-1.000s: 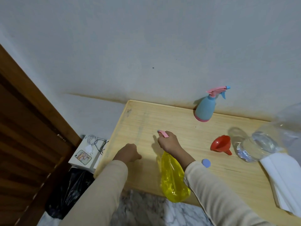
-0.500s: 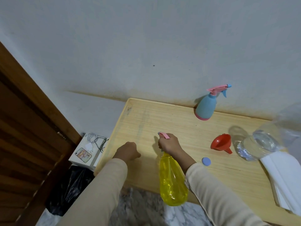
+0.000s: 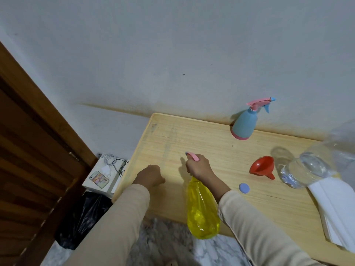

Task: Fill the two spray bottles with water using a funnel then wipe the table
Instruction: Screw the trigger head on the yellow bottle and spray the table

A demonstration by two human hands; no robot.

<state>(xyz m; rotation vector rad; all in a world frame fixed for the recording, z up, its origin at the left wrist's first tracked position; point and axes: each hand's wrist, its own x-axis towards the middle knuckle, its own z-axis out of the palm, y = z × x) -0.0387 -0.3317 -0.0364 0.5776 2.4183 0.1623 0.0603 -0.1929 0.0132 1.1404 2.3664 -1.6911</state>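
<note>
My right hand (image 3: 198,167) grips the pink spray head of a yellow spray bottle (image 3: 201,210), held tilted with its nozzle pointing left over the wooden table (image 3: 221,150). My left hand (image 3: 150,175) rests as a closed fist on the table's left part, holding nothing that I can see. A blue spray bottle (image 3: 245,123) with a pink trigger stands upright at the back by the wall. A red funnel (image 3: 262,167) lies on its side right of my hands. A large clear water bottle (image 3: 307,169) lies at the right.
A small blue cap (image 3: 244,188) lies near my right forearm. White folded cloths (image 3: 338,208) sit at the table's right edge. Left of the table, a white box (image 3: 99,181) with a phone and cables stands above a black bag (image 3: 82,217). A wooden door (image 3: 28,150) is at far left.
The yellow bottle has swung a little, its body now hanging lower over the table's front edge. My left fist has stayed in place.
</note>
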